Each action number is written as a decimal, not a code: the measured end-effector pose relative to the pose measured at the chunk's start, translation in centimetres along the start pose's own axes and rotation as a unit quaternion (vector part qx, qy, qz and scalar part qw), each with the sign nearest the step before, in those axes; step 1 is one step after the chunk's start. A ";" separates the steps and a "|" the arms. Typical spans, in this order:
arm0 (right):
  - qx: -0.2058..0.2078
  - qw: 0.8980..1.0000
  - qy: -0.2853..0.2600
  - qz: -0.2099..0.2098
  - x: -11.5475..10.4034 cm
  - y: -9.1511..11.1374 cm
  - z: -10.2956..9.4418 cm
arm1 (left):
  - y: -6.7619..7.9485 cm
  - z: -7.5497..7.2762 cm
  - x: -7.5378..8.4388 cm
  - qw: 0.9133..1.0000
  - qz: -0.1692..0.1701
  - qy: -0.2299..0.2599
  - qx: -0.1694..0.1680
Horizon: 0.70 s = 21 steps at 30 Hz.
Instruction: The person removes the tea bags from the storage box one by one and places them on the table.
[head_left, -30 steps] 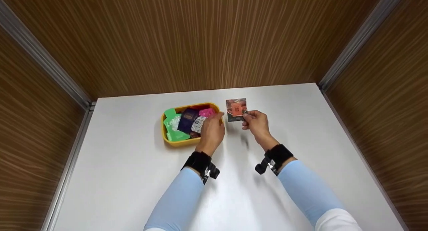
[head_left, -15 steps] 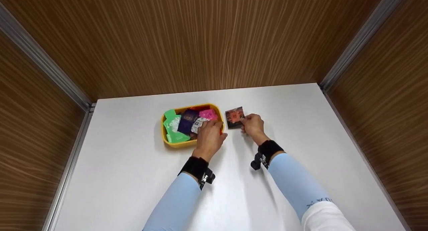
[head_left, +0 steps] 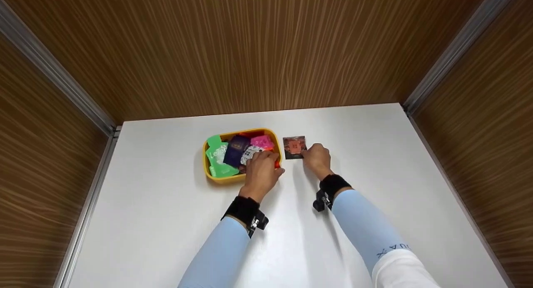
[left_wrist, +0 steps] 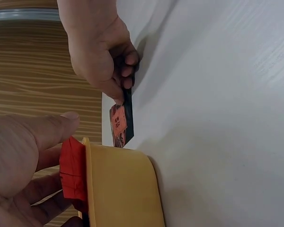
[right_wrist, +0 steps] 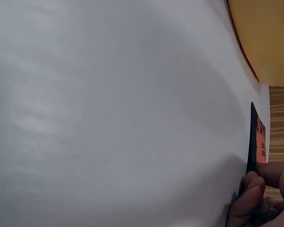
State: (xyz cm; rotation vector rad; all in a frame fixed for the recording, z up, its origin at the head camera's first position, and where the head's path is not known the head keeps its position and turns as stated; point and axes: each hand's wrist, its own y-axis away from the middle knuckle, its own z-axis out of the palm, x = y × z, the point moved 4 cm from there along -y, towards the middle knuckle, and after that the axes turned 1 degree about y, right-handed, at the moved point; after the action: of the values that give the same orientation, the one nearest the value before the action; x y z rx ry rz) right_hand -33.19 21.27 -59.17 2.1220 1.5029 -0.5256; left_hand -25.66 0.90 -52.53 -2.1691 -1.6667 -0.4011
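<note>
A yellow basket holds several packets in the head view: a green one, a dark purple one, a white patterned one and a pink one. My left hand reaches over its front right rim, fingers over the contents. In the left wrist view a red packet stands at the rim beside these loosely bent fingers, with the thumb apart from it. To the basket's right, my right hand pinches the near right edge of a dark square sachet with an orange label, low at the white tabletop.
Wood-grain panels rise behind the table and on both sides, with metal rails along the side edges. A narrow gap separates the basket from the sachet. Each wrist carries a black strap with a small camera.
My right hand has lowered the sachet from a raised, tilted pose to lie about flat at the tabletop. My left hand has shifted slightly nearer, its fingers still over the basket.
</note>
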 end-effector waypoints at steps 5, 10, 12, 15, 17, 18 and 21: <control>0.005 1.000 0.010 0.001 0.0 0.0 0.1 | 0.0 -0.1 -0.1 1.000 -0.011 0.001 -0.012; -0.008 1.000 0.016 -0.010 0.0 0.2 0.1 | 0.2 -0.2 -0.4 1.000 -0.017 -0.003 -0.014; -0.007 1.000 0.022 -0.015 -0.1 0.3 -0.1 | 0.3 -0.4 -0.5 1.000 -0.016 0.000 -0.017; 0.011 0.999 0.019 -0.031 -0.5 0.9 -0.9 | 0.5 -1.1 -0.9 0.999 -0.018 0.020 -0.017; 0.027 0.998 0.005 -0.053 -1.4 1.6 -1.5 | 0.6 -1.8 -1.5 0.998 -0.031 0.045 -0.015; 0.030 0.997 -0.009 -0.070 -2.1 2.0 -1.8 | 0.7 -2.2 -1.8 0.998 -0.040 0.056 -0.009; 0.019 0.990 -0.049 -0.128 -4.5 3.6 -2.3 | 1.0 -3.4 -3.1 0.995 -0.067 0.071 0.025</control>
State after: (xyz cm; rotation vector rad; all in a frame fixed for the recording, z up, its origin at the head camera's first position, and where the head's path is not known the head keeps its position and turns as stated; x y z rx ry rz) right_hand -31.18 18.21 -54.19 1.9111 1.7301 -0.7434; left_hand -25.49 -3.50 -51.00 -1.9513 -1.7293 -0.5323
